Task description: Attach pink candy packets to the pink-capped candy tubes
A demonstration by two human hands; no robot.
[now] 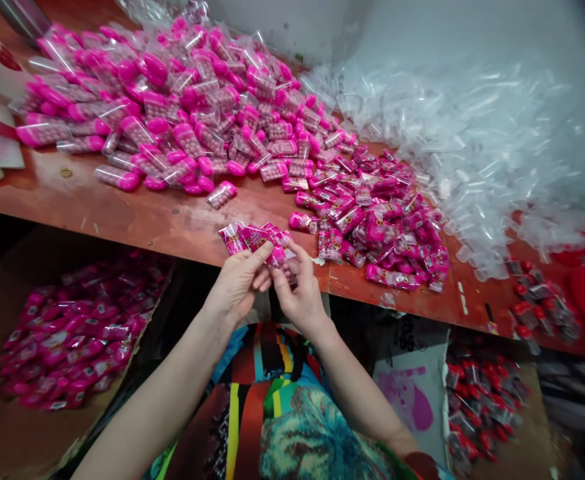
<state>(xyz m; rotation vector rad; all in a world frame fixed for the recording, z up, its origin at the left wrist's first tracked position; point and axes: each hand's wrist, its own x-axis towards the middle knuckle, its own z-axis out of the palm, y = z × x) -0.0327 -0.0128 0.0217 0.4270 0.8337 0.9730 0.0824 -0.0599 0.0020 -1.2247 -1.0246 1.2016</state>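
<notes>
Both of my hands meet at the table's front edge. My left hand (240,280) is closed around a small stack of pink wrapped candy packs (252,239), thumb on top. My right hand (298,293) pinches the right end of the same stack, fingers curled round it. Just beyond lies a heap of wrapped pink packs (377,220). Farther back left is a big pile of pink-capped clear candy bottles (172,100). One loose bottle (221,194) lies alone in front of that pile.
A mound of empty clear plastic wrappers (482,147) fills the right side of the brown table (137,220). A cardboard box with pink packs (72,333) sits below left. Red-capped items (482,400) lie in a box below right, more on the table (537,307).
</notes>
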